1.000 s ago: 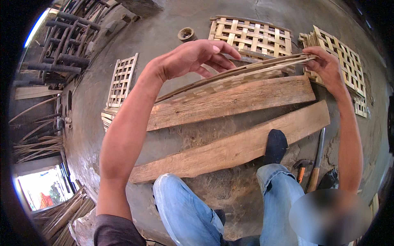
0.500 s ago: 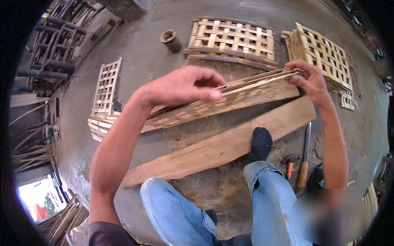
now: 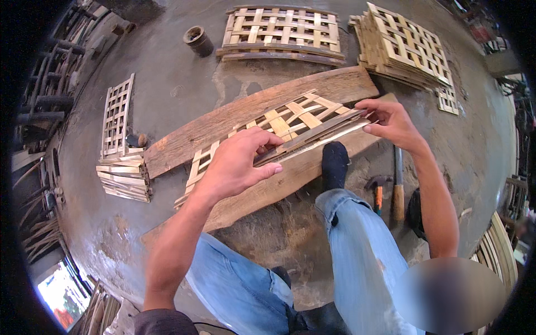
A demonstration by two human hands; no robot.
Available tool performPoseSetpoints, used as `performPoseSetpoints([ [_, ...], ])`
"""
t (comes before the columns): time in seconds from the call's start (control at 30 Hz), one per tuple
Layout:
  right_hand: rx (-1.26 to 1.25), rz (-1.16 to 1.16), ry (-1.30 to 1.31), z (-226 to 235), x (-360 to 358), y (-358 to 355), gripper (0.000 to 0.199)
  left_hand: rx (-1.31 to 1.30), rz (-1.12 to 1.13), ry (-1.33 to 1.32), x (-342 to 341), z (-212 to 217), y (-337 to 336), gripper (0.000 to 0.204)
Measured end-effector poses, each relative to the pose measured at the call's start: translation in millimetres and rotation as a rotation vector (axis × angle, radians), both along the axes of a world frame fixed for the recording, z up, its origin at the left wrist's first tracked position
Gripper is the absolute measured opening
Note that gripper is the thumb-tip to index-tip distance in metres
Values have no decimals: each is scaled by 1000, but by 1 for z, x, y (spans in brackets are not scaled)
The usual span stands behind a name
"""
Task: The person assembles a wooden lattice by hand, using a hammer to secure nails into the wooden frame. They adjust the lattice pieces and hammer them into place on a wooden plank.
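Observation:
A woven bamboo lattice panel (image 3: 304,116) lies slanted across two wooden planks. Its near edge carries long dark and pale strips. My left hand (image 3: 240,159) straddles this edge, fingers curled on top and thumb on the near side. At the panel's right end, my right hand (image 3: 391,125) pinches the strips between thumb and fingers. The near plank (image 3: 251,198) runs beneath the panel's front edge, with my dark-socked foot (image 3: 335,164) on it. Behind the panel lies the far plank (image 3: 223,114), darker and rough. My left forearm hides part of the panel's left end.
Lattice panels (image 3: 282,33) lie at the back, beside another stack (image 3: 399,47) at back right. A bundle of slats (image 3: 124,176) and a small panel (image 3: 117,114) are at left. A hollow cylinder (image 3: 198,42), hammer (image 3: 379,190) and long-bladed tool (image 3: 398,190) rest on the floor.
The panel has turned from nearly edge-on to showing its woven face, lying down over the planks. My left hand has moved down along its near edge; my right hand keeps the right end.

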State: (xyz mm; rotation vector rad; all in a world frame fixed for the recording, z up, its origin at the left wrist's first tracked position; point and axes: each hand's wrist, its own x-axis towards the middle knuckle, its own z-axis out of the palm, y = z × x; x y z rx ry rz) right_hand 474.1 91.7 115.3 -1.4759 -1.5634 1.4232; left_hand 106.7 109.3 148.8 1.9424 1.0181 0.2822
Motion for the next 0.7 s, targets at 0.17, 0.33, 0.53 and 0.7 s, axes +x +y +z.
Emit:
performPoseSetpoints([
  [0.17,-8,-47,-37,-3,-5,-26,44,138,31,-33,12,-39,-33,40],
  [0.33,52,-93,-197,-50,8,-60,41,249,89,-25,34,-89,-81,40],
  [0.53,146,-222,-344,-118,-4,-81,39,454,94,31,47,-146,-107,40],
  [0.7,217,-273,-338,-141,0,-67,38,592,136,107,60,-157,-100,40],
])
